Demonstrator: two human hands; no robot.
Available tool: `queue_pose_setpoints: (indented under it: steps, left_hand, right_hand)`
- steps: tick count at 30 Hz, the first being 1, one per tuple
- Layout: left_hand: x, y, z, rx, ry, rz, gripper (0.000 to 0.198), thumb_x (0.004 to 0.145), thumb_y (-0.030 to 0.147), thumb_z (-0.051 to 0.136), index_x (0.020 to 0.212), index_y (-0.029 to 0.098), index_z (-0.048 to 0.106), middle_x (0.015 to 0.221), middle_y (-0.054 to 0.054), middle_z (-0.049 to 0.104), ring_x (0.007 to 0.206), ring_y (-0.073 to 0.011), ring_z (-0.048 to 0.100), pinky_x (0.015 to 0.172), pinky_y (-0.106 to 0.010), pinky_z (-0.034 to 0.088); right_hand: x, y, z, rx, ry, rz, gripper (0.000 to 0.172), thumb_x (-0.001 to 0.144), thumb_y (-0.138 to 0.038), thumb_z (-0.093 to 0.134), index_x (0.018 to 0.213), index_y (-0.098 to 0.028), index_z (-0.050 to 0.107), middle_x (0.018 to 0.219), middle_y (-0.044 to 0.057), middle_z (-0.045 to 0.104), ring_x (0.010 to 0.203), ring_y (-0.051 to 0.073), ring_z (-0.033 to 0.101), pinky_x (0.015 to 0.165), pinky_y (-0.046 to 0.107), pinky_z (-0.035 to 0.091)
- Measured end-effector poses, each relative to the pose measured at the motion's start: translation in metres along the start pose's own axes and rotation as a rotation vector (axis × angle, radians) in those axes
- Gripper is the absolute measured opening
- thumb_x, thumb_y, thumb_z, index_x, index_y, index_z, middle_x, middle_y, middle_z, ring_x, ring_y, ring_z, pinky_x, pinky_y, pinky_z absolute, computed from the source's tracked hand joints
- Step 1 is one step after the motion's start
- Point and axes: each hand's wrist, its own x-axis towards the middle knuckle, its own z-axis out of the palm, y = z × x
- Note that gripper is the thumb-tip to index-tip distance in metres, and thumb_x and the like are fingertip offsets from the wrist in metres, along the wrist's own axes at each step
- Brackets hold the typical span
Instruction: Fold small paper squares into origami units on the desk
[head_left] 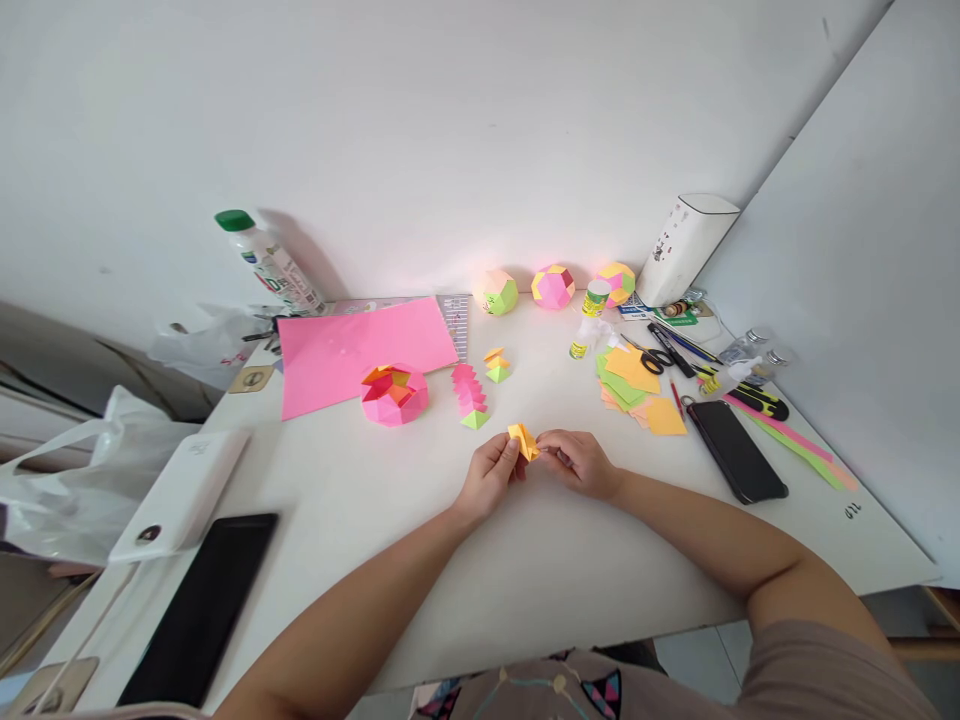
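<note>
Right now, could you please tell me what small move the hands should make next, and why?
I would suggest the right hand crease a fold of the orange paper while the left hand steadies it: the paper is folded but not flat, the left hand pinches it, and the right hand is at its edge.

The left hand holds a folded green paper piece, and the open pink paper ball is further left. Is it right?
Wrong colour: in the head view, the left hand holds a folded yellow-orange paper piece; the open pink paper ball is further left.
</note>
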Motion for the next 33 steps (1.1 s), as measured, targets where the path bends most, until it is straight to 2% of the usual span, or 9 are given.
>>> queue_pose_setpoints:
  steps: [5, 12, 17, 19, 23, 26, 30, 33]
  left_hand:
    - [0.000, -0.001, 0.000, -0.004, 0.000, 0.000, 0.040, 0.086, 0.052, 0.042, 0.068, 0.017, 0.051, 0.057, 0.002, 0.051, 0.053, -0.0096, 0.043, 0.052, -0.023, 0.033]
    - [-0.001, 0.000, 0.000, 0.018, -0.005, 0.004, 0.039, 0.085, 0.052, 0.043, 0.070, 0.016, 0.051, 0.059, 0.001, 0.051, 0.054, -0.0095, 0.044, 0.053, -0.023, 0.034]
    - [0.000, 0.000, 0.000, 0.038, -0.007, 0.003, 0.039, 0.086, 0.051, 0.042, 0.070, 0.016, 0.052, 0.059, 0.002, 0.050, 0.055, -0.0096, 0.045, 0.053, -0.023, 0.035]
    - [0.000, 0.000, 0.000, 0.069, -0.025, 0.014, 0.039, 0.086, 0.050, 0.042, 0.071, 0.016, 0.053, 0.061, 0.001, 0.050, 0.056, -0.0098, 0.046, 0.054, -0.023, 0.036]
    - [-0.001, 0.003, 0.001, 0.191, -0.041, 0.076, 0.037, 0.084, 0.048, 0.046, 0.068, 0.015, 0.055, 0.065, 0.000, 0.052, 0.058, -0.0099, 0.046, 0.056, -0.023, 0.038]
    - [-0.003, 0.005, 0.002, 0.178, -0.005, 0.062, 0.034, 0.083, 0.047, 0.049, 0.074, 0.016, 0.058, 0.063, 0.001, 0.053, 0.057, -0.0101, 0.047, 0.054, -0.023, 0.038]
    - [-0.001, 0.003, 0.002, 0.061, 0.003, -0.033, 0.035, 0.081, 0.050, 0.051, 0.081, 0.016, 0.060, 0.065, 0.000, 0.059, 0.056, -0.0105, 0.052, 0.053, -0.022, 0.041]
    - [0.001, 0.002, 0.001, -0.005, 0.025, -0.068, 0.036, 0.080, 0.051, 0.052, 0.077, 0.015, 0.059, 0.062, 0.000, 0.060, 0.051, -0.0095, 0.052, 0.050, -0.022, 0.041]
  right_hand:
    - [0.000, -0.001, 0.000, -0.010, 0.004, 0.037, 0.010, 0.088, -0.022, 0.042, 0.090, -0.020, 0.052, 0.074, 0.003, 0.064, 0.050, 0.011, 0.049, 0.051, 0.024, 0.041]
    - [-0.004, 0.002, 0.002, 0.038, 0.027, 0.089, 0.011, 0.089, -0.024, 0.039, 0.092, -0.020, 0.048, 0.055, -0.004, 0.051, 0.042, 0.009, 0.041, 0.046, 0.022, 0.037]
    - [-0.001, 0.001, 0.000, 0.159, -0.018, 0.097, 0.012, 0.089, -0.025, 0.040, 0.090, -0.019, 0.051, 0.064, 0.000, 0.058, 0.049, 0.010, 0.049, 0.050, 0.023, 0.042]
    - [0.001, 0.000, -0.002, 0.255, -0.041, 0.167, 0.013, 0.088, -0.028, 0.044, 0.088, -0.019, 0.054, 0.070, 0.002, 0.060, 0.053, 0.010, 0.053, 0.052, 0.024, 0.045]
    - [0.007, 0.002, -0.005, 0.522, -0.093, 0.407, 0.015, 0.082, -0.032, 0.055, 0.087, -0.017, 0.057, 0.074, 0.002, 0.061, 0.055, 0.010, 0.057, 0.051, 0.024, 0.049]
    - [0.009, 0.003, -0.006, 0.603, -0.129, 0.476, 0.017, 0.079, -0.031, 0.059, 0.086, -0.016, 0.059, 0.072, 0.002, 0.061, 0.057, 0.010, 0.057, 0.054, 0.025, 0.051]
    - [0.007, 0.003, -0.006, 0.570, -0.175, 0.424, 0.016, 0.080, -0.028, 0.058, 0.089, -0.015, 0.059, 0.073, 0.002, 0.061, 0.058, 0.010, 0.057, 0.056, 0.025, 0.051]
    - [0.004, 0.003, -0.005, 0.390, -0.129, 0.224, 0.012, 0.082, -0.020, 0.051, 0.092, -0.017, 0.058, 0.077, 0.004, 0.061, 0.058, 0.010, 0.055, 0.052, 0.023, 0.048]
